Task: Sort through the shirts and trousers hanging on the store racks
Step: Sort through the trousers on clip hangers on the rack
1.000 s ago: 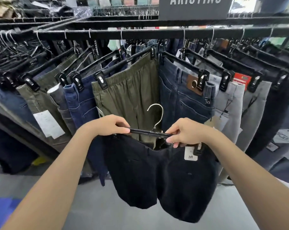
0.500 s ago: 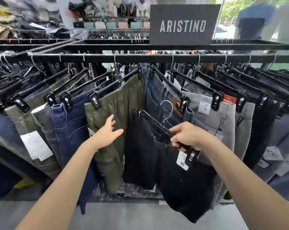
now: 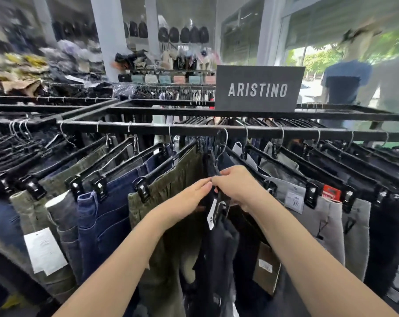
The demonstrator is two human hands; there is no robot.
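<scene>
Since half a second ago, your black trousers are no longer swinging out in front of the rack rail; they are now hanging edge-on between the olive trousers and the grey trousers. Your right hand is pinching their hanger top, and your left hand is pressing flat-fingered against the olive pair, fingertips touching the right hand. In my judgement, the hook is risking a miss if you are releasing early; its seating is unclear.

Left hand flat, right hand clenched, fingertips touching.
</scene>
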